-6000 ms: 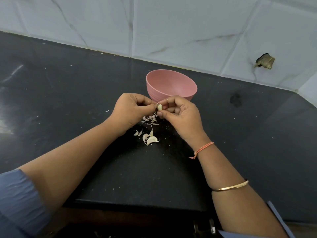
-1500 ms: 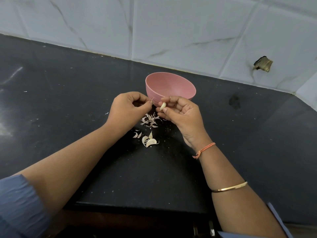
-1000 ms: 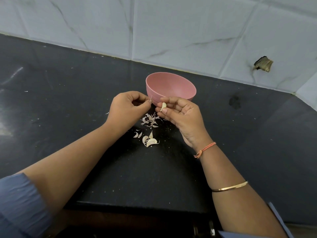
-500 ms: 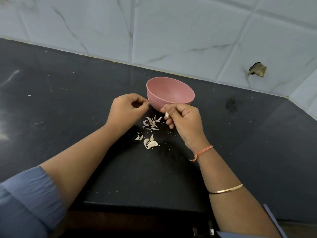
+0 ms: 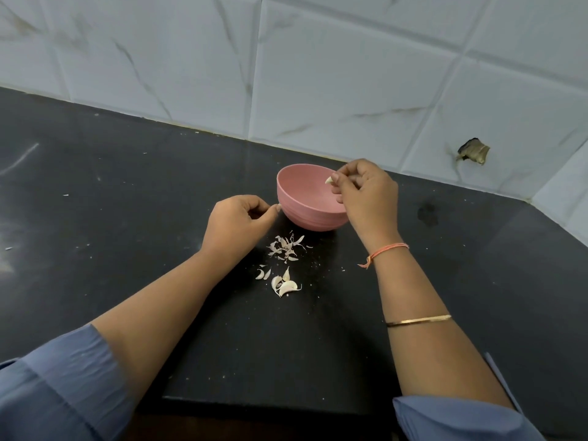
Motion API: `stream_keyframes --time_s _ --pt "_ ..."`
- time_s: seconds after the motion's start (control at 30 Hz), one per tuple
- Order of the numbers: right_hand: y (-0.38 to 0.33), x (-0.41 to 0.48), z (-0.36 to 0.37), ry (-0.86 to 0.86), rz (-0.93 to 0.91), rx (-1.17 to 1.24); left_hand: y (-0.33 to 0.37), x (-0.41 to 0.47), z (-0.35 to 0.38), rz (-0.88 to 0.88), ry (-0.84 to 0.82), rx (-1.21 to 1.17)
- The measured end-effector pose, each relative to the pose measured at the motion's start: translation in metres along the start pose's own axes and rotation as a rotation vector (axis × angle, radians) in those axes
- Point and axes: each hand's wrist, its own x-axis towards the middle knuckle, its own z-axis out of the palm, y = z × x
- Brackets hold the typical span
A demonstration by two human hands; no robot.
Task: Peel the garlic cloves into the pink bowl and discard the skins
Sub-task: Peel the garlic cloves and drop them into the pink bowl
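I find no text, label, brand, number or sign to read, not on the pink bowl point(image 5: 305, 218), the bench point(image 5: 127, 202) or the tiled wall point(image 5: 318, 74).

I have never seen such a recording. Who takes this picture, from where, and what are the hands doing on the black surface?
No machine here: a person wears a camera on the head, looking down at their own two bare hands. The right hand pinches a garlic clove over the pink bowl. The left hand is beside the bowl, fingertips pinched together; what they hold is too small to tell. On the black counter lie loose skins and, nearer the person, a few cloves.
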Motion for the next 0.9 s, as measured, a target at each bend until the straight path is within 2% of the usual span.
stream_keyframes --time_s 0.13,0.27,0.4,0.47,0.57,0.7,0.77,0.9 --pt "0.013 0.002 0.004 -0.022 0.031 -0.064 0.000 0.001 0.001 -0.004 0.001 0.000" --pt "0.014 0.000 0.005 0.002 -0.022 -0.111 -0.001 0.001 0.002 -0.002 0.005 -0.008" --pt "0.002 -0.010 -0.001 0.057 -0.074 0.020 -0.003 0.001 0.003 -0.005 0.006 -0.016" --pt "-0.005 -0.017 -0.005 -0.054 -0.063 0.107 -0.004 0.001 0.003 -0.011 0.004 -0.011" --pt "-0.015 -0.030 -0.007 -0.389 0.007 0.190 -0.004 0.001 0.003 -0.011 -0.002 0.004" --pt "-0.014 -0.040 -0.001 -0.816 0.076 0.102 -0.006 0.002 0.003 -0.005 -0.004 0.041" --pt "-0.011 -0.044 0.001 -0.911 0.111 0.067 -0.006 0.002 0.004 -0.001 -0.007 0.048" --pt "-0.004 -0.051 0.004 -0.954 0.104 -0.047 -0.004 0.002 0.004 0.001 -0.004 0.063"
